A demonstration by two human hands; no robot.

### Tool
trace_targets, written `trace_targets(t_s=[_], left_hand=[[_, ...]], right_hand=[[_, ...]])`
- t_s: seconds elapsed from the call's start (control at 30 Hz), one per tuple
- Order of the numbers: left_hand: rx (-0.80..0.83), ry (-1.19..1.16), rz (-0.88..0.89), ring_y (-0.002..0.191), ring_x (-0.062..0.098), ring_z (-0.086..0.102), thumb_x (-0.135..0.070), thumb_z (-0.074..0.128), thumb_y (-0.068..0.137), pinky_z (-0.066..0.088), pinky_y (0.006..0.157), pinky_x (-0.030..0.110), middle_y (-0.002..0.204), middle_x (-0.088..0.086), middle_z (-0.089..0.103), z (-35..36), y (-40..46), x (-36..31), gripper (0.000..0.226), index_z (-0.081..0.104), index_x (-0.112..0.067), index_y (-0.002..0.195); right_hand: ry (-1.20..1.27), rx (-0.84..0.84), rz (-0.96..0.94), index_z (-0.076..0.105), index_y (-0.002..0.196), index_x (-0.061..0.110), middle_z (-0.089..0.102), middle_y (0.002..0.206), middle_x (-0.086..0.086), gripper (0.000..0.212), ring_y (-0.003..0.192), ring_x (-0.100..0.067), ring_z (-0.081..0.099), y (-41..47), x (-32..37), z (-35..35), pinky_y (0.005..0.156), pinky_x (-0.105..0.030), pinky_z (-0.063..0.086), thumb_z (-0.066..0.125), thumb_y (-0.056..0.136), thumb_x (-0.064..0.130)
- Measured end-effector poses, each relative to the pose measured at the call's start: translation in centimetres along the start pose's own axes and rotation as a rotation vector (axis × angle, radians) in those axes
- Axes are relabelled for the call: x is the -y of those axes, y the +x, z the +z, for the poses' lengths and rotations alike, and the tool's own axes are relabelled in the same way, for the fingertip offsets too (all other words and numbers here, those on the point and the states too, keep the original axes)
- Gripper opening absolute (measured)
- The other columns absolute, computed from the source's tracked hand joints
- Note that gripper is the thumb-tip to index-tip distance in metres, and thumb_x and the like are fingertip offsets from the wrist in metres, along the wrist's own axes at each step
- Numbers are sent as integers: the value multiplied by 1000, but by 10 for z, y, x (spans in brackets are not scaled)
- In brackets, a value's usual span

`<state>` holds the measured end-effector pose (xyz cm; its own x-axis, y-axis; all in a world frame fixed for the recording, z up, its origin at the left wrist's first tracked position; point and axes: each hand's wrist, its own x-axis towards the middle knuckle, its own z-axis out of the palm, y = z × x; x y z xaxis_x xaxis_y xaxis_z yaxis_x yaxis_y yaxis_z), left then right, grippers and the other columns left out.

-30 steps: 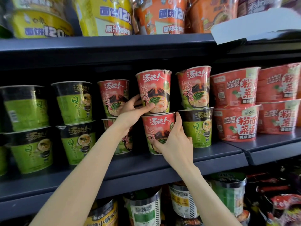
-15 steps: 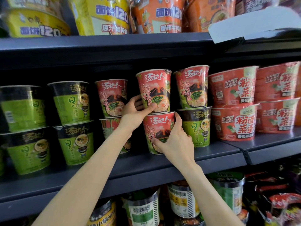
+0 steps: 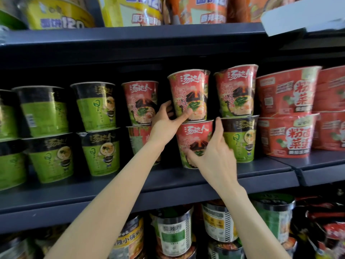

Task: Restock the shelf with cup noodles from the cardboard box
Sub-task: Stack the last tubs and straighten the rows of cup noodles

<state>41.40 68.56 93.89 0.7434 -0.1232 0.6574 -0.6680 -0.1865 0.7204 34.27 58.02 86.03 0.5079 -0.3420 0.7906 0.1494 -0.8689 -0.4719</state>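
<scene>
Two red cup noodles stand stacked on the dark middle shelf (image 3: 261,176). My left hand (image 3: 164,125) grips the upper red cup (image 3: 190,86), with its thumb on the front and its fingers round the left side. My right hand (image 3: 217,161) holds the lower red cup (image 3: 197,134): the thumb lies across the front, one finger points up along the cup's right side, and the others sit in the gap to the neighbouring cup. The cardboard box is out of view.
A red cup (image 3: 236,90) on a black-green cup (image 3: 240,139) stands close on the right, then wide red bowls (image 3: 285,94). On the left are another red stack (image 3: 140,101) and green cups (image 3: 95,107). The shelves above and below hold more noodles. A white flap (image 3: 302,17) juts out top right.
Both hands stay on the same two stacked red cups. My right hand has slid slightly lower and to the right on the lower cup, with one finger now raised along its side.
</scene>
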Motion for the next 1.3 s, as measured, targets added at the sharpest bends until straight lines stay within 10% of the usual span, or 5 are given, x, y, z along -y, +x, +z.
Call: trace_targets(t_s=[0.13, 0.23, 0.47, 0.6, 1.3], left_hand=[[-213, 136, 232, 97, -1, 57, -38, 57, 91, 43, 82, 12, 117, -8, 61, -37, -24, -1, 40, 52, -21, 127], [-303, 324, 343, 93, 4, 58, -29, 59, 89, 50, 85, 32, 105, -14, 59, -73, -46, 15, 33, 51, -26, 122], [-82, 505, 90, 123, 16, 48, -36, 58, 90, 40, 104, 39, 144, 2, 41, -99, -60, 35, 69, 21, -23, 147], [40, 462, -61, 127, 21, 46, -35, 56, 91, 36, 96, 27, 145, 7, 41, -92, -51, 36, 83, 2, -20, 151], [-20, 452, -19, 121, 18, 54, -18, 71, 79, 44, 101, 33, 142, 5, 47, -104, -51, 50, 88, 18, -20, 149]], right_hand=[[183, -268, -248, 34, 141, 9, 59, 119, -5, 61, 100, -21, 60, -19, 22, -9, 81, -33, 51, 51, 90, 35], [345, -60, -327, 44, 134, 12, 61, 114, 0, 45, 98, -13, 61, -20, 46, 3, 80, -31, 53, 53, 91, 24], [251, 483, -98, -3, 150, 3, 23, 150, -23, 87, 133, -38, 35, 18, 75, 53, 107, -41, 34, 58, 92, 24], [386, 664, 8, 3, 148, -2, 41, 142, -21, 76, 125, -34, 46, 29, 80, 63, 102, -38, 40, 53, 94, 15], [414, 658, 17, -12, 150, 14, 44, 139, -15, 99, 120, -28, 51, 12, 75, 57, 97, -28, 40, 61, 85, 13]])
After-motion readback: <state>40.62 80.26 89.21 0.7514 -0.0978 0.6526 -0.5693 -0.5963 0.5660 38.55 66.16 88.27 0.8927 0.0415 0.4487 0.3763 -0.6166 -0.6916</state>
